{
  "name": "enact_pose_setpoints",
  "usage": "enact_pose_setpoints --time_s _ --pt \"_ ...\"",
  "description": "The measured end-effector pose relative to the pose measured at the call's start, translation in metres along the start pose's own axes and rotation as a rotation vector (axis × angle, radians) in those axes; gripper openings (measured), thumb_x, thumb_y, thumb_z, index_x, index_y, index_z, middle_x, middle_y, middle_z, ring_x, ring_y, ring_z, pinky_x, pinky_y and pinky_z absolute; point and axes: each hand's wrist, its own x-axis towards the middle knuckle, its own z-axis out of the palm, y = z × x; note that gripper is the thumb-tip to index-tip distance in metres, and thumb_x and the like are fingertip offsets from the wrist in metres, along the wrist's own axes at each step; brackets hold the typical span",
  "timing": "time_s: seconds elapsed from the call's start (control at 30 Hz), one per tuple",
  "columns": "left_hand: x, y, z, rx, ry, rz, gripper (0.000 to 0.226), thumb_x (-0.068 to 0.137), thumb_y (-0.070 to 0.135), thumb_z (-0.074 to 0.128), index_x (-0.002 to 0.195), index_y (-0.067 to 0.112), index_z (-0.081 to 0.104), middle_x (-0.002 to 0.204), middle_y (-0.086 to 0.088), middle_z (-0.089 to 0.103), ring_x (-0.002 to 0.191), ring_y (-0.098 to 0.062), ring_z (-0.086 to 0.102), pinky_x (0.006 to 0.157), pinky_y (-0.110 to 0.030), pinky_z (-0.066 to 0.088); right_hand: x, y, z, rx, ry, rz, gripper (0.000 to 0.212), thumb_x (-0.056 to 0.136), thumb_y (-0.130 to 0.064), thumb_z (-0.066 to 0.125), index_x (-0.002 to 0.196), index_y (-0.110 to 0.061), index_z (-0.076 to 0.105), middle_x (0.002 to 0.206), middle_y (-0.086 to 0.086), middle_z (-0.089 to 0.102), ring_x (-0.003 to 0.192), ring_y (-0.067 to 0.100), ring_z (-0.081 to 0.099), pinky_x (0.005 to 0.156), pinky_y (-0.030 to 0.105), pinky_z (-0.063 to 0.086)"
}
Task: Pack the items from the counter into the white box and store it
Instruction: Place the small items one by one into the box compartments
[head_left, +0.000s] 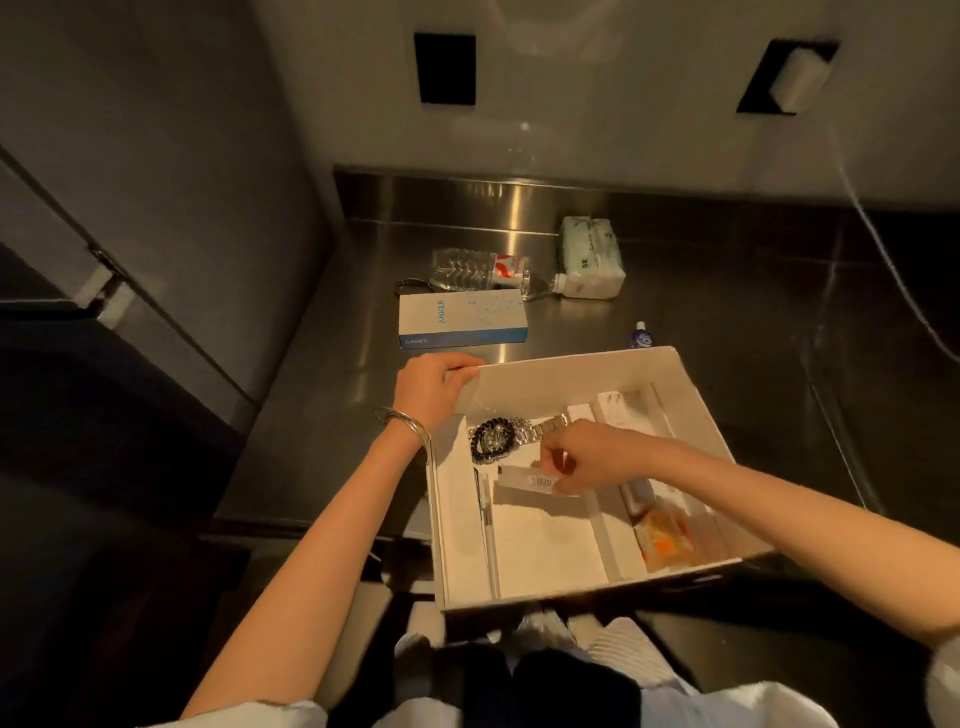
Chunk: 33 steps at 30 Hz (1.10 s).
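Inside white box (550, 382), right grip (587, 457) pinching blurred-label packet (524, 479), left grip (434, 384) clasping its corner

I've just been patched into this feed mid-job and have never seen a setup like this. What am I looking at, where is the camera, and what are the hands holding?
There is no machine here. A person is working with bare hands, and the single picture comes from a camera worn on their head, looking down. The left hand grips the far left corner of the white box, which sits at the near edge of the steel counter. The right hand reaches inside, its fingers pinching a small white packet. A watch lies in the box. Out on the counter are an Anker box, a water bottle on its side, a tissue pack and a small blue bottle.
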Motion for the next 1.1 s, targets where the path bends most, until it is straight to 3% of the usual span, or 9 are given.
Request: enact_pose_setpoints --time_s 0.1,0.17,0.27,0.33,0.43,0.6,0.8,0.97,1.1 --pt "-0.001 0.001 -0.001 -0.001 0.005 0.004 0.024 0.092 0.023 0.051 0.108 0.016 0.067 0.112 -0.005 0.068 0.104 -0.020 0.056 0.088 -0.030 0.043 0.010 -0.009 0.017 -0.006 -0.108 0.115 0.023 0.081 -0.024 0.065 0.071 -0.023 0.044 0.074 -0.007 0.047 0.078 0.018 0.047 0.053 0.019 0.032" --pt "-0.002 0.002 -0.002 -0.005 0.003 0.007 0.024 0.092 0.022 0.050 0.107 0.016 0.068 0.111 -0.005 0.068 0.104 -0.020 0.056 0.087 -0.028 0.042 0.017 -0.013 0.030 0.022 -0.162 0.155 0.022 0.080 -0.030 0.067 0.078 -0.016 0.050 0.078 -0.002 0.054 0.074 0.017 0.050 0.054 0.018 0.035" --pt "-0.002 0.003 -0.003 -0.003 0.010 0.009 0.023 0.092 0.022 0.050 0.106 0.017 0.069 0.109 -0.005 0.069 0.103 -0.020 0.057 0.090 -0.032 0.043 0.025 -0.018 0.049 0.204 -0.251 0.173 0.021 0.082 -0.028 0.067 0.080 -0.009 0.059 0.076 0.012 0.069 0.053 0.004 0.061 0.057 0.015 0.045" --pt "-0.003 0.003 -0.004 -0.009 0.014 0.009 0.023 0.092 0.022 0.050 0.105 0.018 0.069 0.108 -0.005 0.069 0.102 -0.020 0.057 0.090 -0.033 0.043 0.027 -0.020 0.055 0.317 -0.316 0.174 0.017 0.082 -0.023 0.070 0.078 -0.008 0.063 0.061 0.003 0.068 0.049 0.001 0.063 0.060 0.015 0.050" --pt "-0.003 0.003 -0.004 -0.010 0.015 0.014 0.023 0.092 0.022 0.050 0.105 0.017 0.069 0.109 -0.005 0.069 0.103 -0.020 0.057 0.091 -0.034 0.044 0.029 -0.021 0.055 0.352 -0.274 0.164 0.014 0.080 -0.018 0.071 0.087 -0.009 0.063 0.064 -0.002 0.065 0.052 0.001 0.062 0.065 0.019 0.053" --pt "-0.004 0.003 -0.003 -0.022 0.017 0.007 0.023 0.092 0.022 0.050 0.106 0.016 0.068 0.111 -0.005 0.068 0.104 -0.020 0.057 0.090 -0.033 0.044 0.033 -0.019 0.053 0.351 -0.100 0.126 0.032 0.078 -0.009 0.072 0.101 -0.010 0.050 0.062 -0.005 0.058 0.048 0.000 0.058 0.051 0.015 0.045" --pt "-0.006 0.005 -0.004 -0.023 0.017 0.012 0.023 0.092 0.021 0.051 0.106 0.016 0.068 0.110 -0.006 0.069 0.102 -0.020 0.057 0.090 -0.034 0.046 0.040 -0.024 0.077 0.285 -0.189 0.066 0.037 0.075 -0.004 0.071 0.096 -0.010 0.041 0.078 0.013 0.069 0.054 0.009 0.057 0.053 0.021 0.043" --pt "-0.004 0.002 -0.003 -0.022 0.019 0.003 0.023 0.092 0.021 0.051 0.106 0.017 0.068 0.109 -0.005 0.069 0.100 -0.019 0.057 0.091 -0.035 0.046 0.033 -0.020 0.064 0.326 -0.204 0.092 0.046 0.077 -0.009 0.072 0.114 -0.006 0.045 0.065 -0.003 0.059 0.059 0.012 0.060 0.060 0.023 0.048" --pt "-0.002 -0.001 -0.002 -0.017 0.008 0.010 0.023 0.091 0.022 0.051 0.107 0.019 0.068 0.110 -0.004 0.069 0.101 -0.018 0.058 0.087 -0.030 0.045 0.014 -0.014 0.016 0.207 -0.215 0.050 0.040 0.077 -0.022 0.074 0.111 -0.012 0.056 0.085 0.003 0.070 0.079 0.018 0.066 0.079 0.029 0.052"
